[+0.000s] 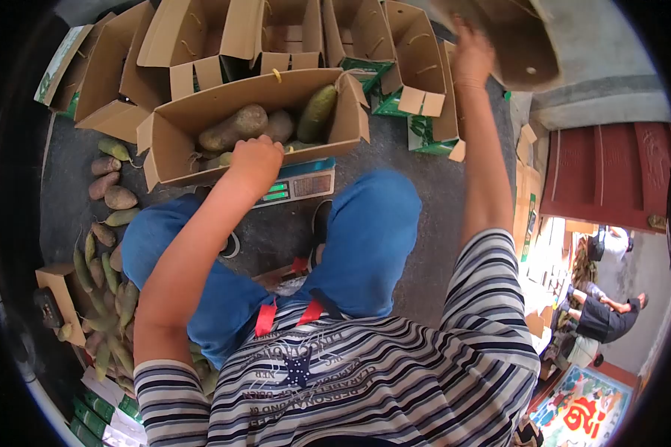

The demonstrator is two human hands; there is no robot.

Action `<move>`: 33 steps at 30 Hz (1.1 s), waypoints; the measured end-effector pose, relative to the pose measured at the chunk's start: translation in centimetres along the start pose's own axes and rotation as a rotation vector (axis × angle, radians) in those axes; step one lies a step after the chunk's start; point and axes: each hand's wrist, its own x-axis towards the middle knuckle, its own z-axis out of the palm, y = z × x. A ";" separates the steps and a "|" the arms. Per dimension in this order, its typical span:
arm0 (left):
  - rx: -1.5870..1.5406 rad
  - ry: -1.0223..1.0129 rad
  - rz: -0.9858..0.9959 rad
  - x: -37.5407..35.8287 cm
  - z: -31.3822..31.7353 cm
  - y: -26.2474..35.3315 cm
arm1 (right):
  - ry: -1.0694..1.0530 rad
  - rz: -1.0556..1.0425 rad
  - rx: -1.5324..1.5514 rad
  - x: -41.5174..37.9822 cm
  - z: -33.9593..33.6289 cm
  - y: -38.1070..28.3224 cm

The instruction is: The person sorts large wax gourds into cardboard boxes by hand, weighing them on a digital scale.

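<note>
An open cardboard box [201, 173] sits on a scale [298, 182] with a green lit display. Several large radishes [235, 128] lie in it, some brownish, one deep green. My left hand [257, 162] is closed at the box's near wall, knuckles up and fingers bent over the rim; their tips are partly hidden. Far off at the upper right, my right hand [473, 58] grips the edge of another cardboard piece [522, 45], which looks like a box or lid, slightly blurred and cut off by the frame.
Several open cardboard boxes [291, 45] stand in a row behind the scale. Loose radishes [119, 197] lie on the dark floor at left, beside a larger pile [108, 298]. A red door [611, 175] and other people [611, 313] are at right.
</note>
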 end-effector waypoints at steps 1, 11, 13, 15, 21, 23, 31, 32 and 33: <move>-0.001 -0.001 0.004 -0.1 0.0 0.0 | -0.298 0.031 -0.089 -0.6 1.1 -2.0; -0.035 0.042 -0.038 0.1 0.0 0.3 | -0.963 0.138 0.178 -9.9 7.8 -7.5; -0.047 0.054 -0.056 -0.2 0.7 0.3 | -0.934 0.192 0.331 -9.1 5.5 -7.0; -0.037 0.082 -0.074 0.0 1.1 0.4 | -0.810 0.146 0.532 -8.7 2.7 -6.6; -0.053 0.045 -0.091 -0.1 0.5 0.6 | -0.691 0.351 0.978 -3.6 -8.6 -13.7; -0.080 0.055 -0.073 -0.2 0.5 0.4 | -0.560 0.169 0.970 -2.7 -9.5 -16.0; -0.082 -0.189 -0.150 -1.4 0.9 -4.3 | -0.630 -0.406 0.678 1.3 -3.1 -27.2; -0.081 -0.188 -0.128 -1.4 0.7 -4.4 | -0.803 -0.408 0.623 1.9 -3.1 -28.1; -0.077 -0.187 -0.108 -1.6 0.3 -4.5 | -0.974 -0.408 0.565 2.6 -3.1 -28.8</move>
